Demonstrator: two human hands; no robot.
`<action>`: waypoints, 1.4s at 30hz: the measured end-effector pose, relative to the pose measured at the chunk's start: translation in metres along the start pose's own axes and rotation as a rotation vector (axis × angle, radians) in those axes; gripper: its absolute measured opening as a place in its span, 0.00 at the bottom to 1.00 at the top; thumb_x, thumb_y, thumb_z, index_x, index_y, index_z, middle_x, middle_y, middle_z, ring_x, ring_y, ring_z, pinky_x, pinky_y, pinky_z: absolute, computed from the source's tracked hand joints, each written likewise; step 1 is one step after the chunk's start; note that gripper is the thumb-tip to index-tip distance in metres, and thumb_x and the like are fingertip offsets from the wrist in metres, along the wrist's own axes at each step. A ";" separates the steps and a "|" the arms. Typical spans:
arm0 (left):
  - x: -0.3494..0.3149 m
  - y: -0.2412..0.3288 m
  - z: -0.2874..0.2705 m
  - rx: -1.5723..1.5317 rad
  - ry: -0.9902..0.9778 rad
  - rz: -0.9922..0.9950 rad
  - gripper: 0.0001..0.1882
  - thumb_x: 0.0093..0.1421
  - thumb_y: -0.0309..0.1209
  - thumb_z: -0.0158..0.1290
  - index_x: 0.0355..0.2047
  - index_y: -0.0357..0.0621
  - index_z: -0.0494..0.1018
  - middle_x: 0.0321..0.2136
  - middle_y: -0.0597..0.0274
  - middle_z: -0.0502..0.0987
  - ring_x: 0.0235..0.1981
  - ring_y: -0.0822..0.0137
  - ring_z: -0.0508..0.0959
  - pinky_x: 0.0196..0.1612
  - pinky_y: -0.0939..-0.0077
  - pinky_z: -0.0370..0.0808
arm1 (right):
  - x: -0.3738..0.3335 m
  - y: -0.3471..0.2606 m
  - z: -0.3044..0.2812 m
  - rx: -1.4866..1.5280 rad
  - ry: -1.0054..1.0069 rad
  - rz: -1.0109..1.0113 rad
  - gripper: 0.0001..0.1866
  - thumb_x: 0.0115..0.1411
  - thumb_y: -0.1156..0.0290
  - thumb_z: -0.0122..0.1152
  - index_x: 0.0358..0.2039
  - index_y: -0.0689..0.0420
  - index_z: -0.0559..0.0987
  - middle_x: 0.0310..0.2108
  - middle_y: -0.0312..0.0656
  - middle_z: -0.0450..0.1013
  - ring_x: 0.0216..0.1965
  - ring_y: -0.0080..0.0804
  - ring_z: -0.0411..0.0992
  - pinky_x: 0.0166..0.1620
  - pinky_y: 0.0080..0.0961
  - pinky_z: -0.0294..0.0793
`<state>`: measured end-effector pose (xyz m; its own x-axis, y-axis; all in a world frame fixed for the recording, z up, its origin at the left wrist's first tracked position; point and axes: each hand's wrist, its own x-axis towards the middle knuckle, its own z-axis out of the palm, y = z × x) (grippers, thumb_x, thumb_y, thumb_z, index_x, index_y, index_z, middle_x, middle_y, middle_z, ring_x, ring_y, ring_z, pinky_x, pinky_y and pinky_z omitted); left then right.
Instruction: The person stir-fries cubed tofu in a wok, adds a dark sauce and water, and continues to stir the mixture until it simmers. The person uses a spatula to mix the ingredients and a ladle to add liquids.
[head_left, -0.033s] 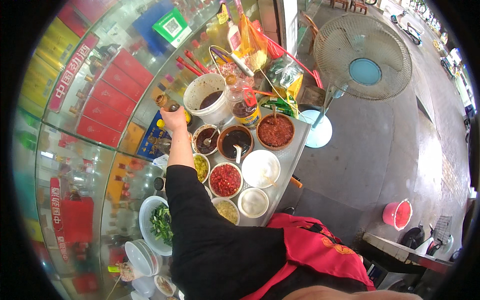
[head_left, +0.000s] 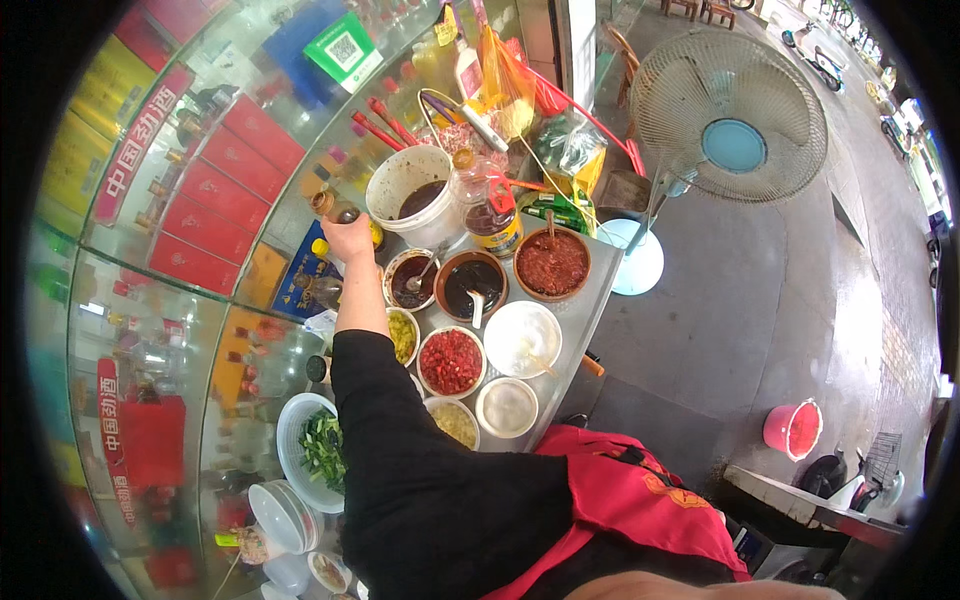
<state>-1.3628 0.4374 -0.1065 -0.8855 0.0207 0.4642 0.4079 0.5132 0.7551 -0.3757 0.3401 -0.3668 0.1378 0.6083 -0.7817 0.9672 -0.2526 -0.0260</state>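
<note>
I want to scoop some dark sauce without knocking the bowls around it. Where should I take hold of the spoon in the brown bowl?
Take the spoon by its pale handle end, which leans over the near rim of the brown bowl. Come from above on the near side: its scoop sits down in the sauce, and other bowls crowd close around.

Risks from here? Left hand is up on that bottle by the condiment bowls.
1. The left hand grips a small bottle beside the open white bucket of dark liquid; a slip could drop it in.
2. The black sleeve hangs next to the open chili bowl and could drag through it.
</note>
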 end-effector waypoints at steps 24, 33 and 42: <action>-0.023 -0.068 0.022 0.497 -0.346 0.204 0.25 0.52 0.39 0.54 0.46 0.36 0.69 0.42 0.51 0.74 0.40 0.58 0.75 0.40 0.62 0.74 | -0.079 -0.062 -0.009 0.472 -0.106 0.131 0.17 0.57 0.64 0.47 0.18 0.60 0.77 0.16 0.42 0.73 0.21 0.33 0.75 0.25 0.31 0.74; -0.269 0.176 -0.059 -0.159 -0.076 0.775 0.26 0.49 0.34 0.54 0.47 0.32 0.66 0.43 0.44 0.71 0.42 0.52 0.73 0.44 0.61 0.72 | -0.162 0.023 0.162 0.827 -0.027 0.293 0.12 0.55 0.66 0.47 0.32 0.56 0.79 0.19 0.38 0.75 0.19 0.28 0.74 0.25 0.27 0.75; -0.546 0.223 -0.191 -0.388 -0.622 1.007 0.28 0.47 0.29 0.54 0.48 0.28 0.63 0.44 0.37 0.69 0.45 0.45 0.71 0.48 0.60 0.70 | -0.312 0.139 0.370 1.045 0.041 0.428 0.14 0.56 0.65 0.47 0.25 0.61 0.78 0.20 0.40 0.76 0.20 0.29 0.75 0.27 0.26 0.76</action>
<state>-0.7463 0.3767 -0.1032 -0.0525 0.7143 0.6978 0.9109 -0.2521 0.3266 -0.3635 -0.1634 -0.3567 0.4409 0.3398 -0.8307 0.1885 -0.9400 -0.2844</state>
